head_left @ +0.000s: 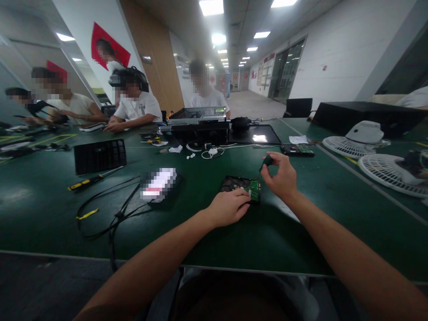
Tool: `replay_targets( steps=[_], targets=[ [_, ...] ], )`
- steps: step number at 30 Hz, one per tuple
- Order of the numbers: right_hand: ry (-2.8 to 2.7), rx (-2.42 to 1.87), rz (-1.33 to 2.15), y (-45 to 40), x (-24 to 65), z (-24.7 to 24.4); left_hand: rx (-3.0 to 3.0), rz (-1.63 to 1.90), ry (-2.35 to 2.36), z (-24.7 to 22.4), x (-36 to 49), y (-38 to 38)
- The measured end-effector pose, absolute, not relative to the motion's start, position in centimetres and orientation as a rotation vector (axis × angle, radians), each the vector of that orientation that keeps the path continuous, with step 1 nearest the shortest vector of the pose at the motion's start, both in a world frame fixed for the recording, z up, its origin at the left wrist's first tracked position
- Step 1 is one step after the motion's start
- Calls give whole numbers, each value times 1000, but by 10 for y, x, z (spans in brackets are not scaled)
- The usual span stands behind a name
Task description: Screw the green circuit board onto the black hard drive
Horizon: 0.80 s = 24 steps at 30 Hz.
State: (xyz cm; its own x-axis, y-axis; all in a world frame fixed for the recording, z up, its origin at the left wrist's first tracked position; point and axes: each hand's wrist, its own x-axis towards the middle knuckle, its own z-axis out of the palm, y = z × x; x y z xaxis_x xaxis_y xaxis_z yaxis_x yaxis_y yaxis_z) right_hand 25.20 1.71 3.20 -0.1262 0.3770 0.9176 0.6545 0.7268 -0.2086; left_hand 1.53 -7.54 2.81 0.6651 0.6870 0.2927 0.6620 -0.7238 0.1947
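Observation:
A hard drive (256,191) with a green circuit board lies on the green table (200,247) in front of me. Over its near left part rests my left hand (230,206), its fingers lying on the drive's surface. My right hand (281,175) is at the drive's upper right and pinches the dark handle of a small screwdriver (266,163). The screwdriver points down at the drive's right edge; its tip is too small to make out.
Left of the drive are a lit phone (159,183), black cables (117,215), a yellow-black screwdriver (83,183) and a black panel (100,157). Another drive (297,150) and fan parts (391,171) lie right. Behind stands an open metal case (197,117); several people sit beyond.

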Motion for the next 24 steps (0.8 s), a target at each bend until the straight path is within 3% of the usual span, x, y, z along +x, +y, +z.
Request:
replay_targets(
  steps=[24],
  targets=[
    [-1733,-890,-270,15,252,31,2777,560,1134,28,15,-76]
  ],
)
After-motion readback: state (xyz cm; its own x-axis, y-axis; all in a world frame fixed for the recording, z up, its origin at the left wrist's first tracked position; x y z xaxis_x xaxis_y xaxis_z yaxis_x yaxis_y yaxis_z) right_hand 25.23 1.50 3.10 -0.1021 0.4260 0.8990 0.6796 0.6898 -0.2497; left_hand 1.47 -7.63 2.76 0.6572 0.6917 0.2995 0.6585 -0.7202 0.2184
